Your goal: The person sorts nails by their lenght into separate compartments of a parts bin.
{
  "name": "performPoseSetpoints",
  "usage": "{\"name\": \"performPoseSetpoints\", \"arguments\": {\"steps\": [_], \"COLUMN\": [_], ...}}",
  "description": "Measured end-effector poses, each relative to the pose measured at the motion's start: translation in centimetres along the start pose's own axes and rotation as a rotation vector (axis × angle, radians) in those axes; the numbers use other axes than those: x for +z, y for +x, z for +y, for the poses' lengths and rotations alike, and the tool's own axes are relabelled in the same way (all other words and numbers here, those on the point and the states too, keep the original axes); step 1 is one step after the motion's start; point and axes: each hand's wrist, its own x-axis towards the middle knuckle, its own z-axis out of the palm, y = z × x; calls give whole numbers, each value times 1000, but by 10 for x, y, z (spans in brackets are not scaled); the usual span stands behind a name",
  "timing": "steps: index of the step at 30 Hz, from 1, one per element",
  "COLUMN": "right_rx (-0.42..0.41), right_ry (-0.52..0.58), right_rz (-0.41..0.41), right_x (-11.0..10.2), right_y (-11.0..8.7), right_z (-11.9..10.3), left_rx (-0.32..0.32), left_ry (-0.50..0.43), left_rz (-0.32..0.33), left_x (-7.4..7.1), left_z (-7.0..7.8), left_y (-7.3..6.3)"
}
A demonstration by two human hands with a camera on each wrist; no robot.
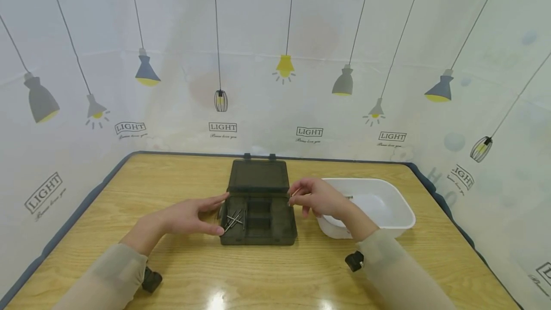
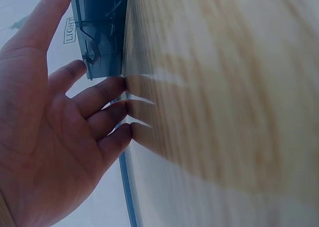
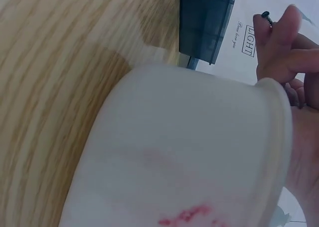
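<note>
A dark translucent storage box lies on the table with its lid raised at the back. Several long metal pins or nails are scattered in its left compartment. My left hand rests at the box's left side, thumb at the front corner and fingers extended; the left wrist view shows its palm and spread fingers. Over the box's right edge, my right hand pinches a small dark screw between thumb and finger. In the head view that screw is barely visible.
A white plastic basin stands right of the box, under my right forearm, with a small metal piece inside. Red marks show on its outer wall. The wooden table has a dark blue edge, with a printed curtain behind.
</note>
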Motion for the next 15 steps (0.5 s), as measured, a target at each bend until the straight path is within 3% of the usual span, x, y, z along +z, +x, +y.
{"name": "performPoseSetpoints", "arguments": {"steps": [15], "right_rx": [0], "right_ry": [-42], "right_rz": [-32], "right_x": [5], "right_y": [4], "right_z": [-3], "left_rx": [12], "left_ry": [-2], "left_rz": [2], "left_x": [0], "left_z": [-3], "left_y": [2]}}
